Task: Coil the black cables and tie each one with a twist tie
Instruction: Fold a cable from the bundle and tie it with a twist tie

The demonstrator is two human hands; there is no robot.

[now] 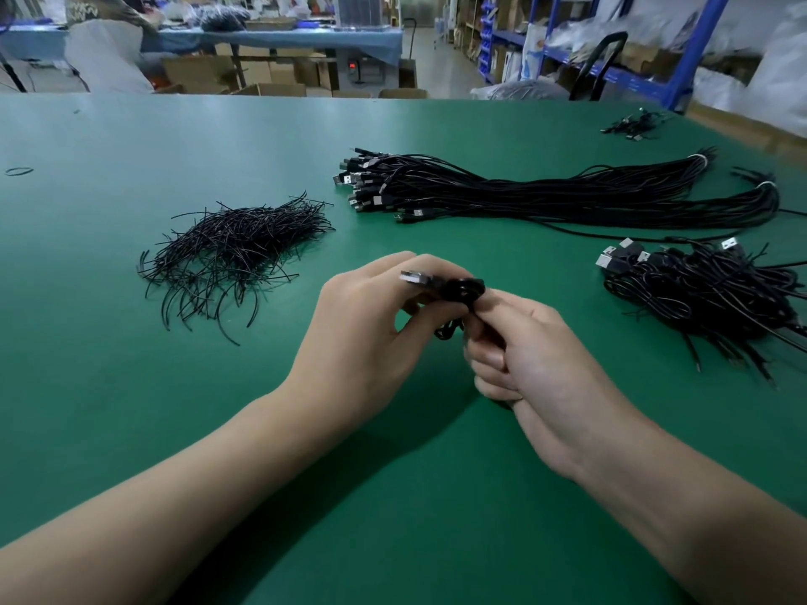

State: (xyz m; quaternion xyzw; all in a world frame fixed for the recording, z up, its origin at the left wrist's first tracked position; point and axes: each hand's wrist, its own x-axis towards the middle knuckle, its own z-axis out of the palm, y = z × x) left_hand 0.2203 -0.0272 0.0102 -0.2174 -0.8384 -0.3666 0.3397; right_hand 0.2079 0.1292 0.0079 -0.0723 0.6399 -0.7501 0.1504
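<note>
**Green table [174, 137], blue shelving [698, 50] behind**

Above the table's near middle, a small coiled black cable [458, 290], pinched from both sides: left hand [367, 325] curled round the plug end, right hand [537, 355] gripping the coil with bent fingers. USB plug [415, 277] poking out leftward. Left of the hands, a heap of twist ties [231, 251]. Farther back, a long bundle of straight cables [567, 194]; near the right edge, a pile of bunched cables [707, 294].

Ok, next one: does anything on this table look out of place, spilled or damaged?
Nothing looks damaged or spilled. Two small strays: a lone dark ring lies far left on the table, apart from everything, and a few cables sit alone near the far right edge, away from the main bundles.
</note>
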